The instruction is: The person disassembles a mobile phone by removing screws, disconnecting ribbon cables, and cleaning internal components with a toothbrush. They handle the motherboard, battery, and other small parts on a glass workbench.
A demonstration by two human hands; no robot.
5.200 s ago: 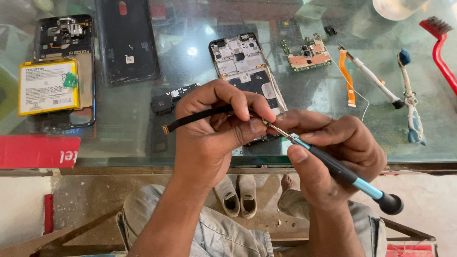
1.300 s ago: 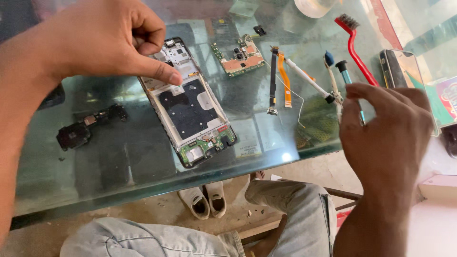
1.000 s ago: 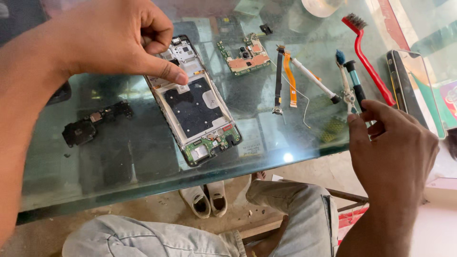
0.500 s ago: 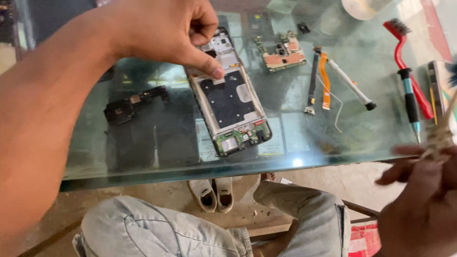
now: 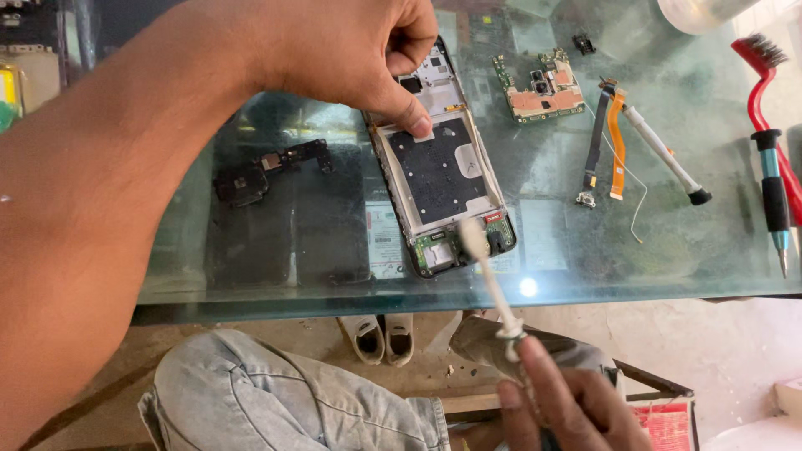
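- One opened phone [image 5: 441, 179] flat on the glass worktop [image 5: 251, 284], back off, near the front edge, long axis running away from the edge.
- Left hand [image 5: 351, 50] on the phone's upper part, thumb tip pressed to the frame, other fingers [image 5: 413, 42] curled in.
- Right hand [image 5: 568, 401] low at the bottom edge, off the worktop, fingers pinched on one white brush [image 5: 489, 280]; brush tip just over the phone's lower end, by the small board there.
- One circuit board [image 5: 541, 85] lying right of the phone, apart from it.
- Two flex strips, one black [image 5: 595, 138] and one orange [image 5: 616, 142], side by side right of the board.
- One white stick tool [image 5: 664, 154] with a black end beside the strips; one thin white wire [image 5: 635, 200] below it.
- One screwdriver [image 5: 773, 196] with a blue-and-black handle at the right, tip toward the edge; one red brush [image 5: 764, 79] just beside it.
- One black plastic part [image 5: 267, 167] left of the phone.
- Two shoes [image 5: 380, 334] on the floor, seen under the worktop.
- No containers holding anything in clear view.
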